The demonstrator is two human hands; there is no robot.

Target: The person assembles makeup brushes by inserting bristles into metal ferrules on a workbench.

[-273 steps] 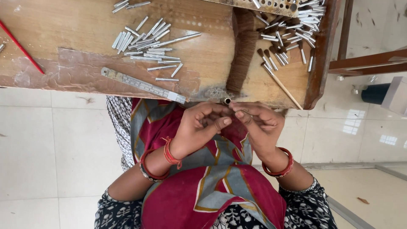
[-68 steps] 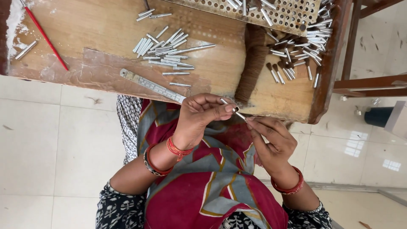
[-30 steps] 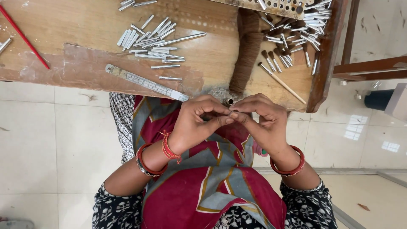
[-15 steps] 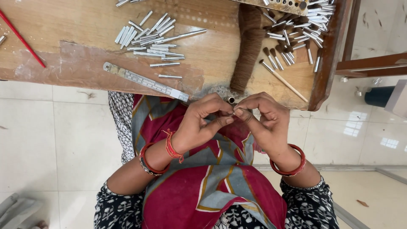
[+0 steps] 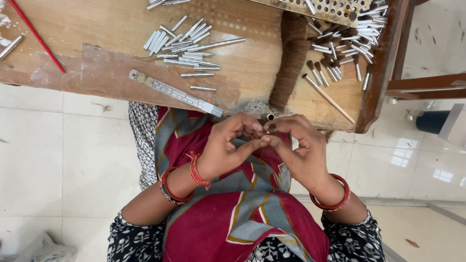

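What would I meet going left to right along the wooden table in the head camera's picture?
Red stick → metal ruler → loose pile of silver tubes → brown bundle of hair → heap of small brush tips with silver ferrules → raised wooden edge of the table.

We see wooden table [image 5: 87, 29] in light brown, darker worn patch near edge. Silver metal tubes [image 5: 182, 43] grey-white, shiny. Steel ruler [image 5: 174, 93] pale grey. Thin stick [image 5: 36, 35] bright red. Bundle of bristle hair [image 5: 291, 58] dark brown. Our scarf [image 5: 228, 213] maroon with grey-blue panels, thin gold lines. Sleeves [image 5: 136, 242] black with white print. Bangles [image 5: 335, 199] red. Floor tiles [image 5: 53, 160] off-white.
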